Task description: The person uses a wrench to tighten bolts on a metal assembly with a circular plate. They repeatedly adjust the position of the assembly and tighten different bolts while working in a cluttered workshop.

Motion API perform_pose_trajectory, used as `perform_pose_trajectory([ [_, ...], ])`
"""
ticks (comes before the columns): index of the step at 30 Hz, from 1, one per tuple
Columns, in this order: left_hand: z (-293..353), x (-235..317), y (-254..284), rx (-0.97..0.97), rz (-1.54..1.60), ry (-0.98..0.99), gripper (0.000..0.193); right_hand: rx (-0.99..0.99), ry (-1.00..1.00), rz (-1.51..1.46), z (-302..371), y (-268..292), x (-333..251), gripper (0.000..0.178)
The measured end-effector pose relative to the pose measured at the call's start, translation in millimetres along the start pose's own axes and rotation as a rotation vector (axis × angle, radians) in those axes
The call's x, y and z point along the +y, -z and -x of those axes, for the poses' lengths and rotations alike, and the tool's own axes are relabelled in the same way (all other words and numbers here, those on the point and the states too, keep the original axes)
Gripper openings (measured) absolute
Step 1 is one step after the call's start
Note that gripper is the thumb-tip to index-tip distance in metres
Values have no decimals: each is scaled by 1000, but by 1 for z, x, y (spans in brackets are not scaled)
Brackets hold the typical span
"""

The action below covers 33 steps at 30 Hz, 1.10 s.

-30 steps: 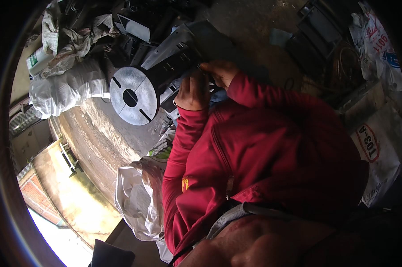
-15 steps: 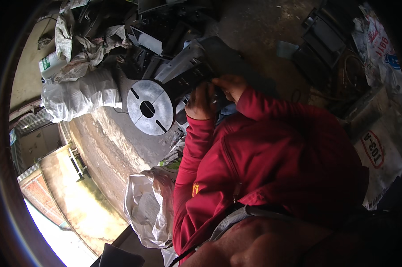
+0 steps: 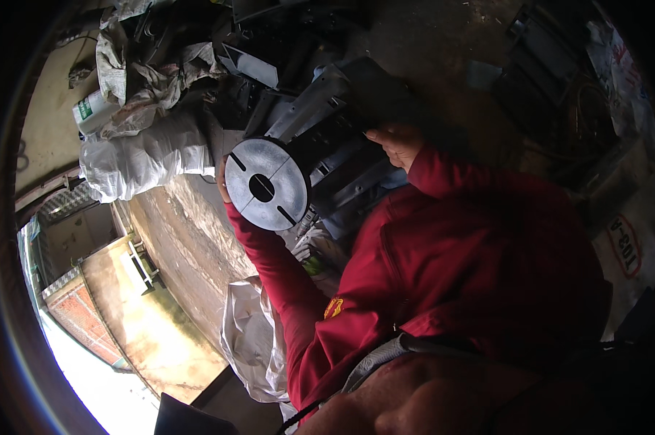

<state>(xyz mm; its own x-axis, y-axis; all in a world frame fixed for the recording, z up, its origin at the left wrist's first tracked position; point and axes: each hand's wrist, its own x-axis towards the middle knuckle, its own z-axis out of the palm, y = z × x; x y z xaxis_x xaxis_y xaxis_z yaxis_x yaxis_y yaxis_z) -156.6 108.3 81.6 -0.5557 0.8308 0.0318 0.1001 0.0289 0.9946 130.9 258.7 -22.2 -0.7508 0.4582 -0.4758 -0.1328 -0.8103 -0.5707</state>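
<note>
In front of me lies a dark, long metal part with a round silver disc [image 3: 249, 168] on its left end. The disc has a round hole in the middle and two narrow slots. My left hand [image 3: 223, 181] is at the disc's left rim, with most of its fingers hidden behind it, and seems to grip the edge. At the far right end of the dark metal part [image 3: 334, 138] is my right hand [image 3: 400, 143], its fingers curled against that end. Deep shadow hides the exact contact there.
Dark metal panels [image 3: 255, 69] are heaped beyond the part. A bundle in white plastic [image 3: 146, 156] and a white container [image 3: 95, 112] stand at the left. An open white sack [image 3: 251, 341] is near my left arm. More dark metal parts [image 3: 545, 54] lie at the far right.
My left hand has gone from the part's right side to the disc's left rim. The right hand has shifted slightly right. The whole view has also shifted a little.
</note>
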Motion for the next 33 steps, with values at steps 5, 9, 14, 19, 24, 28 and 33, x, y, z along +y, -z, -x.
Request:
perform_pose_trajectory([
  [5,-67,17,-87,-398,-462,44,24,14,-19,3,-4,-2,-2,28],
  [9,-119,-9,-77,-767,-480,216,25,-3,-30,11,-3,1,-5,31],
  [14,-123,-22,-87,-828,-395,24,27,-37,-18,24,-4,7,-8,34],
  [19,-123,-18,-87,-830,-437,51,25,2,-48,46,0,-1,-14,35],
  [24,-132,-29,-89,-858,-491,100,25,10,4,91,-8,9,-6,40],
  [28,-123,-17,-84,-821,-506,128,23,-123,4,32,-12,11,-6,41],
  [33,-125,-2,-81,-634,-540,80,23,0,33,42,-1,-1,-15,40],
])
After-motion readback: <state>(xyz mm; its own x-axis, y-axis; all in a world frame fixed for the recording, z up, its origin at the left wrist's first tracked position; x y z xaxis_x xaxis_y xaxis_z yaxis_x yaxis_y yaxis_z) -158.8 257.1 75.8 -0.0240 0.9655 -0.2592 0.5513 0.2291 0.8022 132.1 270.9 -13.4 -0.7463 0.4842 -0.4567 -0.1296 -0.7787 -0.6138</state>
